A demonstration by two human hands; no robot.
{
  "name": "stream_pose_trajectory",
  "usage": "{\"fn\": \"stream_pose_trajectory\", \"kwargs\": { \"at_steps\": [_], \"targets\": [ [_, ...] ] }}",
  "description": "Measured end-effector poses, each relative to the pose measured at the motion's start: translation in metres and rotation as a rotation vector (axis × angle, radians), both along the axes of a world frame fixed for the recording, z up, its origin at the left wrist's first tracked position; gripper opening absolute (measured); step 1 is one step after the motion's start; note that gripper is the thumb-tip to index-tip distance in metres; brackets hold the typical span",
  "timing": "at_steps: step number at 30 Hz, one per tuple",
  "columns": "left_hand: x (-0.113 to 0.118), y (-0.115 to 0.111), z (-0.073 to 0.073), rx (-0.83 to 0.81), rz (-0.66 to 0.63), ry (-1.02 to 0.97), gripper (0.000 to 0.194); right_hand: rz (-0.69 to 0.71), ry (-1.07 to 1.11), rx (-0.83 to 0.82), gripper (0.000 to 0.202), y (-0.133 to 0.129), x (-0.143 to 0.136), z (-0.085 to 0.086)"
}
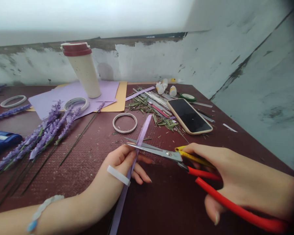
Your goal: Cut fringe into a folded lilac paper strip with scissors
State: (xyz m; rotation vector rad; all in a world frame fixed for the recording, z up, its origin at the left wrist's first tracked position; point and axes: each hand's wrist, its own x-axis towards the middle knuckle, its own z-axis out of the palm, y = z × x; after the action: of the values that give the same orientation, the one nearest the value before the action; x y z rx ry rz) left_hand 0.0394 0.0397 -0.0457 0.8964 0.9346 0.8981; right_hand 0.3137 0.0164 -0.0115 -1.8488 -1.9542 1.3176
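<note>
My left hand [117, 160] pinches a long lilac paper strip [144, 130] between thumb and index finger, with the other fingers loosely spread beneath. The strip runs up past the fingertips and down toward the bottom edge. A short piece of white tape [118, 175] clings to this hand near the thumb. In my right hand [237, 176] is a pair of scissors [159, 151] with yellow and red on the handles. Their slightly parted blades cross the strip just above my left fingertips. A lower red handle [235, 204] also lies by that hand; whether it belongs to a second tool is unclear.
Lavender-like paper flowers [45, 135] lie left, near a blue tool [3, 143]. Behind stand a tumbler [84, 71] on lilac paper [110, 89] and small glue bottles [172, 90]. A tape roll [124, 131], stem pieces [147, 104] and a phone [189, 116] lie ahead.
</note>
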Motion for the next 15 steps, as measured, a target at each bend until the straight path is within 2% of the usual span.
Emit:
{"fn": "stream_pose_trajectory", "kwargs": {
  "at_steps": [5,15],
  "targets": [
    [0.0016,-0.0005,0.0069,-0.001,-0.009,0.055,0.036,-0.002,0.028,0.008,0.065,0.0002,0.0013,0.0018],
    [0.0017,0.0002,0.0058,-0.002,-0.008,0.042,0.043,0.001,0.048,-0.006,0.053,0.0003,-0.0025,0.0042]
  ]
}}
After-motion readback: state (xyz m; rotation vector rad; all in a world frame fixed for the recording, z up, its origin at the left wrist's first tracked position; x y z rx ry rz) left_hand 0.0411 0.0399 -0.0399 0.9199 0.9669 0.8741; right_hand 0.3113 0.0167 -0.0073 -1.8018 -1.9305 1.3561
